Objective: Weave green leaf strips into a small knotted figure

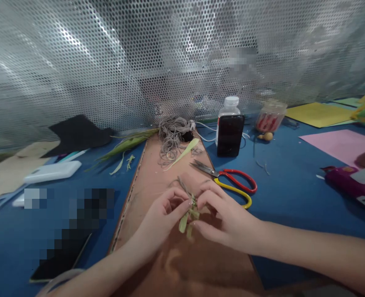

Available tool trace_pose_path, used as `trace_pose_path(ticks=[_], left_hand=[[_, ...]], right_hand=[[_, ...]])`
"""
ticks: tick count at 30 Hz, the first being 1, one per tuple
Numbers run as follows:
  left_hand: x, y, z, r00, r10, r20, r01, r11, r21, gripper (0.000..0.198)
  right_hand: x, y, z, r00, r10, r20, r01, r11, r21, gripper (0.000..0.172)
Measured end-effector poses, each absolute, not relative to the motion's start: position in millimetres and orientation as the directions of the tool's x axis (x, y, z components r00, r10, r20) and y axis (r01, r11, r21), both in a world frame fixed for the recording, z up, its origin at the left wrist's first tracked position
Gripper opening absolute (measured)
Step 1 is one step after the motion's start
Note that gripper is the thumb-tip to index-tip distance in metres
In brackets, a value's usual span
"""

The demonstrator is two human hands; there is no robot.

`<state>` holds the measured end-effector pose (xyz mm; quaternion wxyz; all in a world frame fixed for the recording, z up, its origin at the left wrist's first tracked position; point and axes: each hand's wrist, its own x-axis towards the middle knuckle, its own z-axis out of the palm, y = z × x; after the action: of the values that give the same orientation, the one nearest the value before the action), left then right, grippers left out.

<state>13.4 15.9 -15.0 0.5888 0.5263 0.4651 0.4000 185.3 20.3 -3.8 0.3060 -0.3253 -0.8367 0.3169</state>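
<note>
The left forearm (120,253) slants up from the lower left, and the left hand (170,208) pinches with thumb and index finger; the right forearm (309,243) reaches in from the right edge, the right hand (222,216) facing it, fingers bent, thumb lower and apart
</note>
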Motion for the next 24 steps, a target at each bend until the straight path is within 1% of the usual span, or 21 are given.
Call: trace_pose_path(ticks=[2, 5, 8, 13, 18, 24], left_hand=[[13.7, 16.2, -15.9, 0.252, 0.96, -0.12, 0.022, 0.119, 0.993, 0.011], [14.1, 16.6, -17.0, 0.265, 0.959, -0.104, 0.012, 0.105, 0.994, 0.011], [14.5, 16.3, -16.5, 0.269, 0.958, -0.104, -0.007, 0.11, 0.994, 0.011], [16.5, 13.1, -10.1, 0.233, 0.961, -0.146, -0.048, 0.161, 0.986, 0.012], [19.1, 11.2, -6.5, 0.199, 0.969, -0.145, -0.111, 0.169, 0.979, 0.012], [16.5, 13.5, -14.8, 0.223, 0.967, -0.122, -0.059, 0.138, 0.989, 0.011]], right_hand=[[184.4, 22.1, -6.0, -0.626, 0.679, 0.384, 0.33, 0.677, -0.658, 0.01], [184.0, 22.0, -7.0, -0.644, 0.652, 0.401, 0.327, 0.708, -0.626, 0.009], [185.5, 19.5, -3.7, -0.662, 0.646, 0.38, 0.334, 0.708, -0.623, 0.01], [188.1, 18.2, 1.9, -0.654, 0.675, 0.341, 0.366, 0.677, -0.639, 0.009], [187.5, 19.6, 3.0, -0.645, 0.677, 0.354, 0.36, 0.678, -0.641, 0.01], [185.7, 18.0, 2.2, -0.648, 0.673, 0.358, 0.361, 0.684, -0.634, 0.011]])
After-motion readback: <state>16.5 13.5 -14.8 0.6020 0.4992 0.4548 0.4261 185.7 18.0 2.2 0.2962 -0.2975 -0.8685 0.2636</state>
